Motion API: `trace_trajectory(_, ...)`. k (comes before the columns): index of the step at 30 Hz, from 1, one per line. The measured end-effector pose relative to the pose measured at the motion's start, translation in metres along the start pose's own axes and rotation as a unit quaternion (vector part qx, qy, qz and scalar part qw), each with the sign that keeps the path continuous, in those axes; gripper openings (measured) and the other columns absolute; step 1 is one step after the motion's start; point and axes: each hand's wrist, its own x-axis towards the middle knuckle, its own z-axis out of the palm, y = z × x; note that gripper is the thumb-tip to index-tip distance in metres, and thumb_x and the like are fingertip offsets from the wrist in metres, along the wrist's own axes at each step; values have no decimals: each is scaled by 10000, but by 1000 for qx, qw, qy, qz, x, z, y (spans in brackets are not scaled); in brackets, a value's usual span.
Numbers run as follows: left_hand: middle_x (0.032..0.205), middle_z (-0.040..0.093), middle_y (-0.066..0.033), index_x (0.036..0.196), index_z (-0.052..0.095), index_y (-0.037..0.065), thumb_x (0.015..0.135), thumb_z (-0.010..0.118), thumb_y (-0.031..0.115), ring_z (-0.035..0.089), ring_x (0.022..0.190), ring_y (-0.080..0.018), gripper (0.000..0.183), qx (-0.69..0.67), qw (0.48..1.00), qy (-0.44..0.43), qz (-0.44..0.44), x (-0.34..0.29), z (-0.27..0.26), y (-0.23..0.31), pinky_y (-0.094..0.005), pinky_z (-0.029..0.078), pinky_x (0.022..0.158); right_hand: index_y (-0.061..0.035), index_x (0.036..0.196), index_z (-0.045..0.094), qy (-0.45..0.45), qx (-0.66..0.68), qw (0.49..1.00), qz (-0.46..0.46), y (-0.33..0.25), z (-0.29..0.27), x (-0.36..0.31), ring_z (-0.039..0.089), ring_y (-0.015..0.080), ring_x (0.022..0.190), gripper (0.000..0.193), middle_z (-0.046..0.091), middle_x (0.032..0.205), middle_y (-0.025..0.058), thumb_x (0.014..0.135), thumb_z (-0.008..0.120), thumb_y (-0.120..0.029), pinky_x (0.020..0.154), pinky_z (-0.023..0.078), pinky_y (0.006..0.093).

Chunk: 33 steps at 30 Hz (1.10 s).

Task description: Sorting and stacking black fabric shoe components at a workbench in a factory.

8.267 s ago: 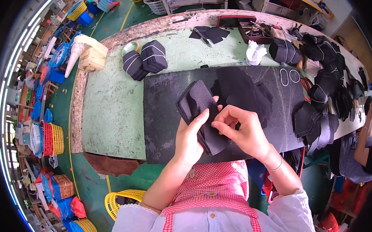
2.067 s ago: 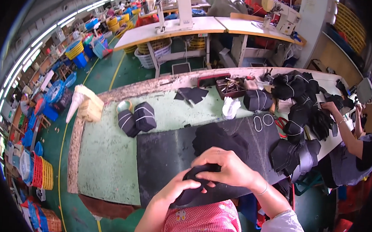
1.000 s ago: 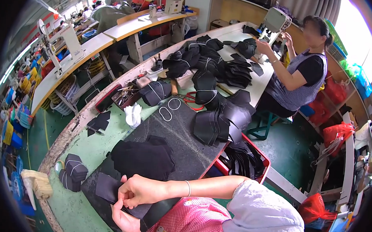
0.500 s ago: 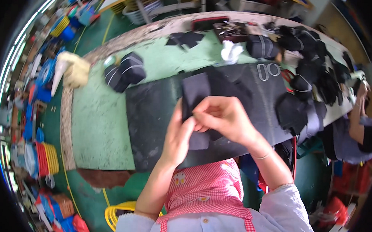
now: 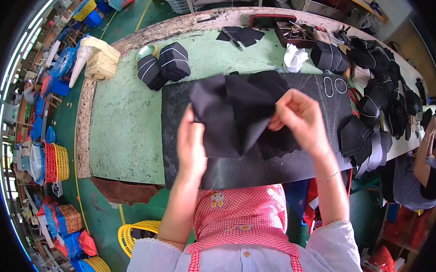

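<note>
A black cloth piece (image 5: pixel 216 119), slightly blurred by motion, is spread between my two hands above the black mat (image 5: pixel 216 172). At its left edge my left hand (image 5: pixel 192 142) grips it, with the thumb in front and the fingers partly hidden. On the other side my right hand (image 5: pixel 300 121) pinches the right edge between thumb and fingertips. Under and behind the held cloth lie more black cut pieces (image 5: pixel 278 146), partly covered by it.
Tied black bundles (image 5: pixel 174 62) stand beside a tape roll (image 5: pixel 146 51). A cream bottle with a cone spout (image 5: pixel 102 60) is at the left. Pale loop handles (image 5: pixel 335 86) lie on the mat. Black piles (image 5: pixel 366 135) fill the right, where another person (image 5: pixel 416 174) sits.
My hands have moved apart from close together, and the narrow folded cloth has opened out between them. My right hand has shifted right and up. The whole view has also shifted.
</note>
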Motion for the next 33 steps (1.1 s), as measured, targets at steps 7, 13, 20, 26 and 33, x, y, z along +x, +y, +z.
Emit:
trace_trajectory(7, 1370, 507, -164, 1467, 336, -38, 914, 361, 100, 554, 1220, -253, 570, -89, 996, -4, -26, -3, -21, 5, -384, 432, 1062, 7, 901, 619, 134, -452, 875, -109, -9, -50, 9, 568, 82, 623, 194, 609, 713, 27, 852, 727, -147, 588, 475, 251)
trace_trajectory(13, 1329, 523, -99, 1479, 317, -36, 917, 446, 108, 538, 1165, -170, 594, -95, 989, -63, -89, -24, 40, 5, -313, 383, 1052, -15, 871, 623, -60, -293, 941, -156, -18, 34, -14, 605, 164, 688, 367, 571, 783, 67, 779, 833, -301, 637, 501, 301)
trace_trajectory(20, 1283, 598, -146, 1346, 490, -19, 945, 468, 148, 624, 1139, -257, 435, -317, 892, -106, -305, -15, -2, -2, -399, 504, 983, -46, 789, 499, -92, -71, 993, 17, -14, 16, -8, 454, -2, 745, 176, 499, 790, -64, 825, 654, 27, 636, 398, 199)
trace_trajectory(26, 1504, 394, -243, 1472, 317, -54, 901, 398, 173, 468, 1331, -404, 620, -305, 934, -61, -173, -12, -25, 18, -505, 399, 1108, -14, 783, 512, 26, -316, 948, 21, -9, -49, 5, 467, 35, 653, 181, 447, 672, -10, 784, 690, -49, 589, 411, 228)
trace_trajectory(33, 1544, 337, -218, 1512, 316, 31, 964, 313, 662, 425, 1365, -346, 835, -402, 864, -138, -270, -39, 44, 20, -485, 288, 1164, 8, 903, 589, -69, -248, 961, -99, -25, 48, -34, 579, 118, 662, 381, 602, 735, 59, 763, 843, -239, 619, 506, 271)
